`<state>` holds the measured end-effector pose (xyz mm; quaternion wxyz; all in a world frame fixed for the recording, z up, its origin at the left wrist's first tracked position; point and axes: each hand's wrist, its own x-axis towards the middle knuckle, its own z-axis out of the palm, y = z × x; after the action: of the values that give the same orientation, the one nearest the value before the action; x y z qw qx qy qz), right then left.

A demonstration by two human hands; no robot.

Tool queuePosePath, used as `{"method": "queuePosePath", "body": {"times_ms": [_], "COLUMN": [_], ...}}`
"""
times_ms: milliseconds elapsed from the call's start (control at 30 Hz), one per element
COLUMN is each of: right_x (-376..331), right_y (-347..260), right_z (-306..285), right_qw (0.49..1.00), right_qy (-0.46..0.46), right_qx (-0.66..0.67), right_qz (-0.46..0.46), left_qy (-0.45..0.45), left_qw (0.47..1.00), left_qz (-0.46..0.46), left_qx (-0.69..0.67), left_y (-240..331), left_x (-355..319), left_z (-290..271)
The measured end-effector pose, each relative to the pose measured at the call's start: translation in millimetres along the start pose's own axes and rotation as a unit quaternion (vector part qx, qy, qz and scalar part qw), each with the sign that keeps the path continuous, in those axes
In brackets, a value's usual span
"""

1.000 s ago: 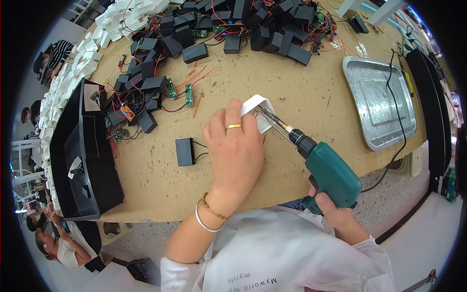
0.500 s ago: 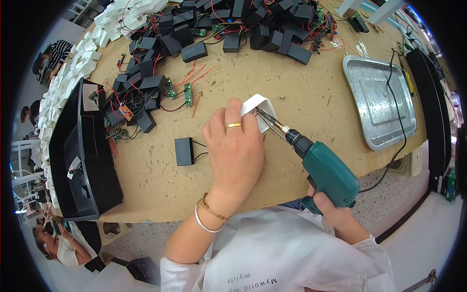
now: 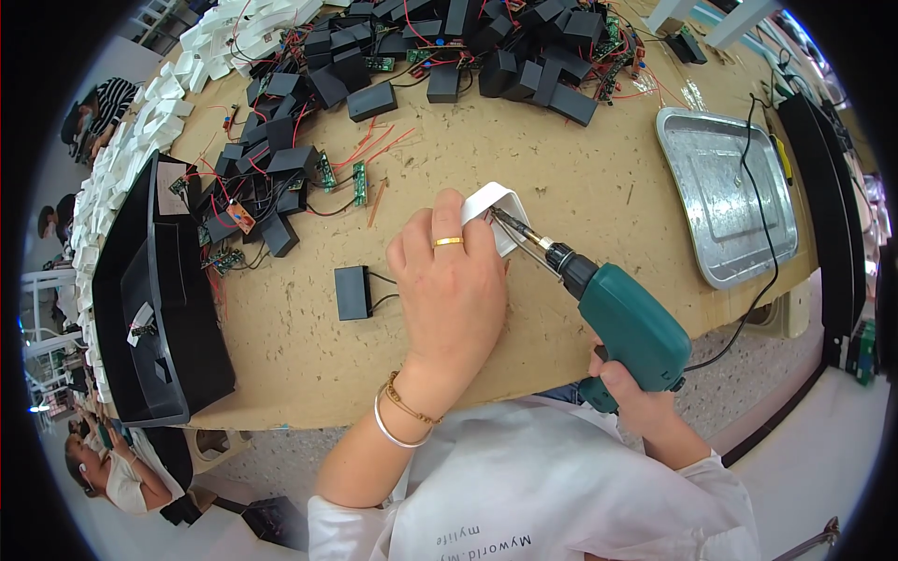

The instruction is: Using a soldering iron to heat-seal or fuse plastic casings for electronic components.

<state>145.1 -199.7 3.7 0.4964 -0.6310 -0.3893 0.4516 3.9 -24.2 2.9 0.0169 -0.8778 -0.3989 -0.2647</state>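
Observation:
My left hand [image 3: 451,271] is closed on a white plastic housing [image 3: 493,198], tilted so that its hollow side faces right. The back of the hand hides most of the housing. In my right hand [image 3: 636,391] is the grip of a green soldering gun [image 3: 634,323]. Its metal tip and a thin guide tube reach into the housing, close to my left fingers. What the tip touches is too small to make out. Just left of my left hand lies a black rectangular box [image 3: 353,293], its two black wires running under that hand.
Black boxes [image 3: 372,101] with red wires and green circuit boards [image 3: 360,182] heap along the far side. White housings [image 3: 168,117] line the far left. A black bin [image 3: 173,309] stands left; a metal tray [image 3: 730,201] lies right, a black cord crossing it. People sit beyond the left edge.
The soldering gun's body has shifted very slightly left. Both hands keep their holds, and the tip stays inside the white housing.

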Motion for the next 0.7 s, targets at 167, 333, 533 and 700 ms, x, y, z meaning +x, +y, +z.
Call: {"method": "queuePosePath", "body": {"times_ms": [167, 333, 533, 700], "right_x": [1.7, 1.0, 7.2, 4.4], "right_y": [-1.9, -5.3, -8.2, -6.9], "right_z": [1.9, 1.8, 6.4, 5.0], "right_qw": [1.0, 1.0, 0.997, 0.998], "right_qy": [0.009, 0.001, 0.034, 0.054], "right_qx": [0.008, 0.002, 0.068, 0.043], "right_qz": [-0.011, 0.018, -0.03, -0.011], "left_qy": [-0.005, -0.014, -0.011, -0.012], "left_qw": [1.0, 1.0, 1.0, 1.0], "left_qz": [-0.006, -0.006, -0.006, -0.005], "left_qx": [-0.008, -0.006, -0.007, -0.01], "left_y": [0.2, -0.6, -0.7, -0.3], "left_x": [-0.2, -0.6, -0.8, -0.1], "left_z": [0.6, -0.4, 0.6, 0.3]}}
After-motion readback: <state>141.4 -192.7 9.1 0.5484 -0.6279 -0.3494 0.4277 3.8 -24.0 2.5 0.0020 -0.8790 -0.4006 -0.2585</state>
